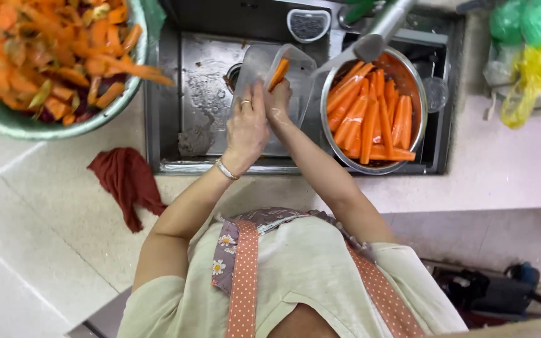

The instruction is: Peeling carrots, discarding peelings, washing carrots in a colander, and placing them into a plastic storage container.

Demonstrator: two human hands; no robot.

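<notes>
A pale, speckled stone worktop (57, 206) runs around a steel sink (201, 94) set into it at twelve o'clock. Light falls evenly from above and throws a soft sheen on the sink's wet floor. At nine o'clock a dark red cloth (126, 181) lies crumpled on the worktop, and at ten o'clock the rim of a big green bowl (7, 124) juts in. At two o'clock green and yellow plastic bags (530, 59) sit bunched in the corner. Below the worktop's edge, at four o'clock, dim floor shows with dark clutter too murky to tell.
</notes>
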